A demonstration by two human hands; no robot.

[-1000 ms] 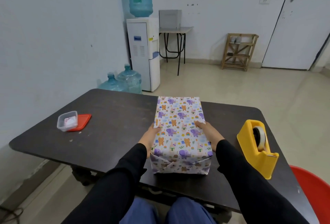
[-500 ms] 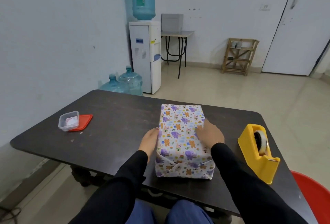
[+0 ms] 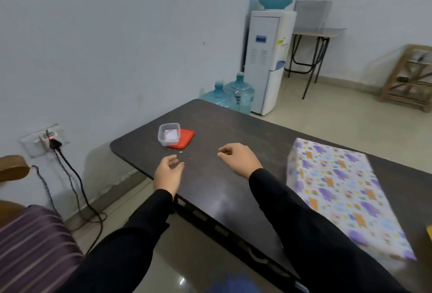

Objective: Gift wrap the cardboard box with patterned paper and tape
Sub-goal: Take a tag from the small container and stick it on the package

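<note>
On the right part of the dark, matte table (image 3: 233, 129), the box (image 3: 339, 189) lies flat: a rectangular block covered in paper printed with purple and orange animals. Its long axis runs diagonally, far end toward the left. Left hand (image 3: 168, 173) and right hand (image 3: 240, 159) hover over the tabletop, fingers loosely curled, holding nothing, clear of the box. A clear plastic container (image 3: 168, 137) overlaps a red lid (image 3: 185, 139). A water dispenser (image 3: 268, 59) stands against the white wall.

I get one head-worn view, tilted forward and down across the table (image 3: 233, 126), close above the left hand (image 3: 167, 174) and right hand (image 3: 240, 159); the wrapped box (image 3: 339, 189) lies right of both, toward the frame edge.
</note>
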